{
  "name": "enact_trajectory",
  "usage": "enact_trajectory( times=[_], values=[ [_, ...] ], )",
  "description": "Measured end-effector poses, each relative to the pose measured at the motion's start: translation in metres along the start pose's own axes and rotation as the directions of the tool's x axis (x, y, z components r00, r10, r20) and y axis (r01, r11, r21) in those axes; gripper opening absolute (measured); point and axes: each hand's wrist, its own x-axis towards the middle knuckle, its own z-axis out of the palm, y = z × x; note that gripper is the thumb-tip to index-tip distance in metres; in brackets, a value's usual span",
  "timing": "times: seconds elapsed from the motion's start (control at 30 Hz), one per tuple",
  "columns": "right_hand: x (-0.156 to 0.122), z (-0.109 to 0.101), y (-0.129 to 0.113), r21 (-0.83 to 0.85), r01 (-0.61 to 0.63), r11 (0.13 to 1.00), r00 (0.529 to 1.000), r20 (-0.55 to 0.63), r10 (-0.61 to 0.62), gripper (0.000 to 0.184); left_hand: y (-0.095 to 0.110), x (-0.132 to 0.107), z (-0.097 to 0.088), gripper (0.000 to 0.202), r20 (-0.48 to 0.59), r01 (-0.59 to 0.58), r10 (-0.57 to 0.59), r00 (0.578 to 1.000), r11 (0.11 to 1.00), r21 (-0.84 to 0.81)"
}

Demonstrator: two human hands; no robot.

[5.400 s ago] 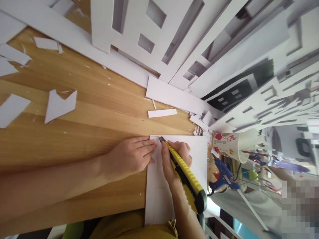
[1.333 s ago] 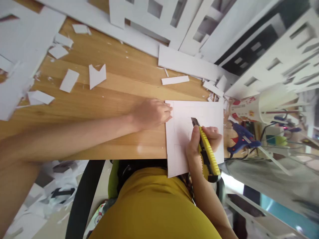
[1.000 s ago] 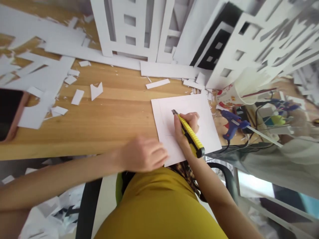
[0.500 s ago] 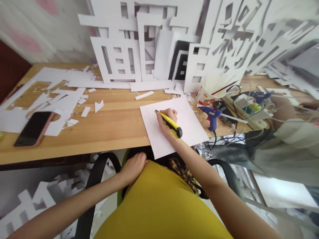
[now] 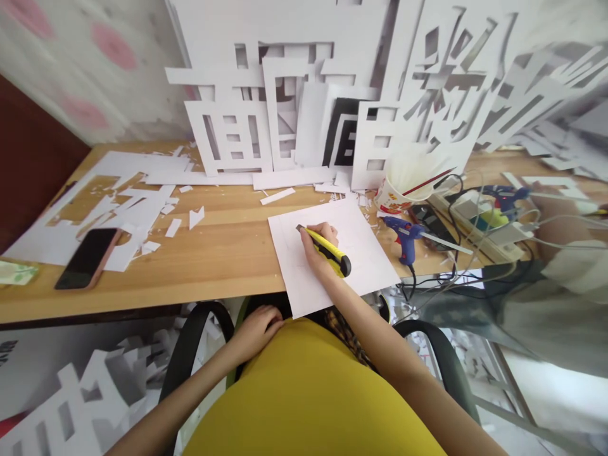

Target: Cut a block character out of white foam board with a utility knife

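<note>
My right hand (image 5: 322, 246) is wrapped round a yellow and black utility knife (image 5: 332, 251), held like a pen. The knife's tip points up and left, over a white foam board sheet (image 5: 365, 253) with faint lines on it. This sheet lies askew on the table and its near corner hangs past the front edge. Below the edge, my left hand (image 5: 259, 327) rests at my lap beside the yellow shirt (image 5: 304, 386). It holds nothing visible, and its thumb stands apart from the fingers.
Cut white boards (image 5: 232, 136) lean along the back. Right of the sheet are a blue glue gun (image 5: 406, 237), a paper cup (image 5: 392, 196) and a cluttered power strip (image 5: 489, 231). At left lie a phone (image 5: 88, 258) and scraps (image 5: 197, 217). Another person's sleeve (image 5: 570, 278) is at far right.
The view has tilted, so the table sits lower in it. My left thumb now shows apart from the fingers. My right hand keeps the utility knife at nearly the same spot on the sheet.
</note>
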Motion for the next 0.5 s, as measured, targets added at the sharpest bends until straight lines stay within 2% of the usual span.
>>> enact_trajectory(
  times=[0.07,0.13,0.23,0.27,0.33,0.37,0.4,0.43,0.5],
  values=[
    [0.0,0.0,0.002,0.004,-0.029,1.0,1.0,-0.01,0.029,0.021,0.004,-0.004,-0.01,0.027,0.033,0.001,-0.001,0.999,1.0,0.001],
    [0.0,0.0,0.005,0.017,-0.068,0.998,0.997,-0.021,0.068,0.023,0.009,-0.008,-0.029,0.028,0.131,-0.003,0.004,0.991,1.0,-0.004],
    [0.0,0.0,0.011,0.062,-0.118,0.991,0.993,-0.022,0.119,0.024,0.018,-0.011,-0.07,0.027,0.283,0.005,0.014,0.959,0.998,-0.065],
    [0.001,0.001,0.013,0.075,-0.134,0.988,0.99,-0.022,0.136,0.025,0.021,-0.009,-0.085,0.03,0.286,0.036,0.002,0.958,0.991,-0.129],
    [0.002,0.002,0.016,0.092,-0.17,0.981,0.984,-0.033,0.173,0.026,0.025,0.003,-0.114,0.036,0.158,0.066,-0.023,0.987,0.96,-0.273],
    [0.002,0.002,0.017,0.095,-0.187,0.978,0.981,-0.042,0.191,0.026,0.027,0.014,-0.127,0.038,0.034,0.059,-0.051,0.998,0.952,-0.301],
    [0.002,0.002,0.018,0.094,-0.2,0.975,0.977,-0.051,0.206,0.026,0.027,0.029,-0.139,0.038,-0.11,0.039,-0.075,0.991,0.955,-0.295],
    [0.002,0.003,0.018,0.09,-0.21,0.974,0.975,-0.058,0.215,0.027,0.027,0.047,-0.149,0.038,-0.251,0.03,-0.102,0.963,0.961,-0.275],
    [0.002,0.002,0.019,0.068,-0.219,0.973,0.973,-0.064,0.223,0.028,0.028,0.089,-0.163,0.035,-0.501,0.035,-0.127,0.856,0.981,-0.188]
  ],
)
